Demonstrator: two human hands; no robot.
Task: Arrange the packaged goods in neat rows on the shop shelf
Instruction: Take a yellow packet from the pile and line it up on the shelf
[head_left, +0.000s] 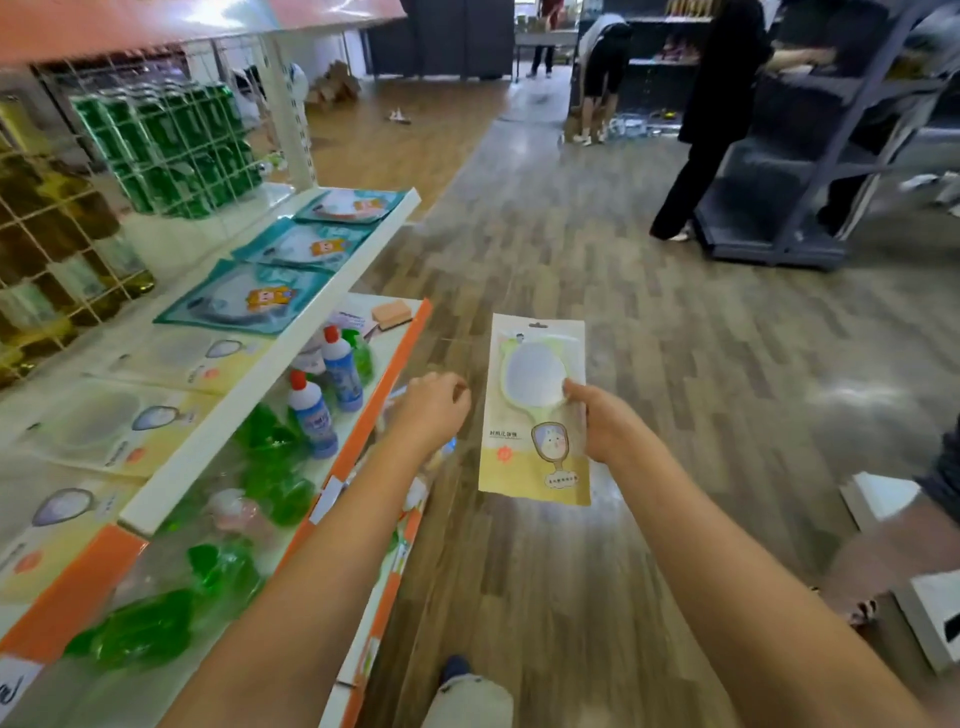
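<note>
My right hand (605, 423) grips a pale yellow mirror packet (530, 415) by its right edge and holds it upright over the aisle floor. My left hand (434, 408) hovers just left of it with loosely curled fingers, holding nothing. To the left, the white shelf (270, 358) carries a row of flat packets: three teal ones (249, 296) at the far end and several yellow mirror packets (114, 421) nearer to me.
Below the white shelf, a lower orange-edged shelf (384, 384) holds blue bottles (311, 415) and green pouches (265, 441). A wire grid with green and brown goods backs the shelf. Two people stand by a dark rack (779, 208) across the aisle.
</note>
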